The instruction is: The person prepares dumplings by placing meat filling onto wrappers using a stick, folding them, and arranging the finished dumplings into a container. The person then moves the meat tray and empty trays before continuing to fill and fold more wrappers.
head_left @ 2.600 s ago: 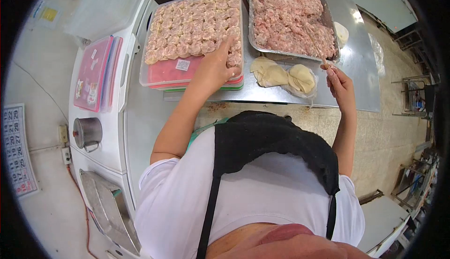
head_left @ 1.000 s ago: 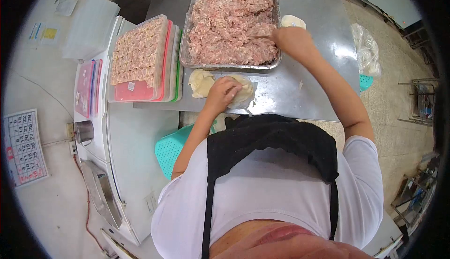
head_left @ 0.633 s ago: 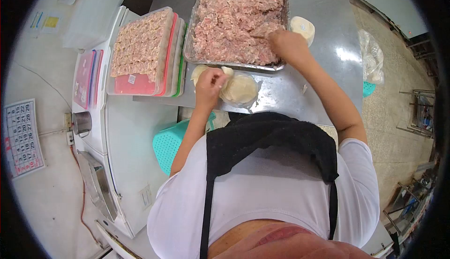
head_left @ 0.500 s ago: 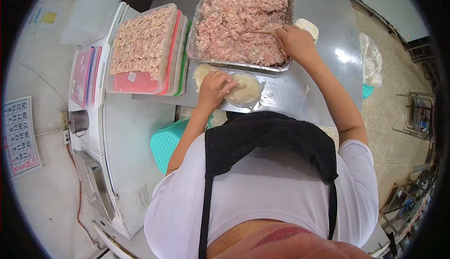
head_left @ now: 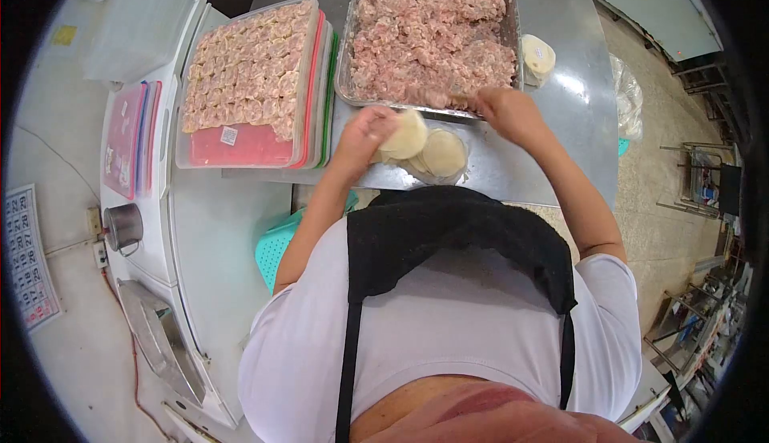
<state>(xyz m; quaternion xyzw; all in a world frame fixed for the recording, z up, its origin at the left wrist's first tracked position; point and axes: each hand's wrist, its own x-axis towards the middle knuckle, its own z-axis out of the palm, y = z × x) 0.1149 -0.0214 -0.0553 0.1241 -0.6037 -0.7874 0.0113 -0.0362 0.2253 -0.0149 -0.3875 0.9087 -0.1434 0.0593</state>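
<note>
My left hand (head_left: 366, 133) pinches a round dumpling wrapper (head_left: 408, 135) by its edge, raised over the front of the steel table. Just under and beside it lies a stack of pale wrappers (head_left: 445, 155). A thin spreading stick (head_left: 458, 102) is in the closed fingers of my right hand (head_left: 510, 113), its blurred tip bearing a lump of minced meat (head_left: 424, 96) at the front rim of the large metal tray (head_left: 344, 82). Pink minced meat (head_left: 432, 26) fills most of that tray.
To the left, rows of filled dumplings (head_left: 248, 66) sit in the top one of several stacked plastic trays (head_left: 240, 152). Another pile of wrappers (head_left: 538, 57) stands right of the meat tray on the steel table (head_left: 573, 138). A turquoise basket (head_left: 274, 243) is below.
My left hand has lifted a wrapper off the stack. My right hand has drawn the stick from the middle of the meat toward the tray's front rim, with meat on it.
</note>
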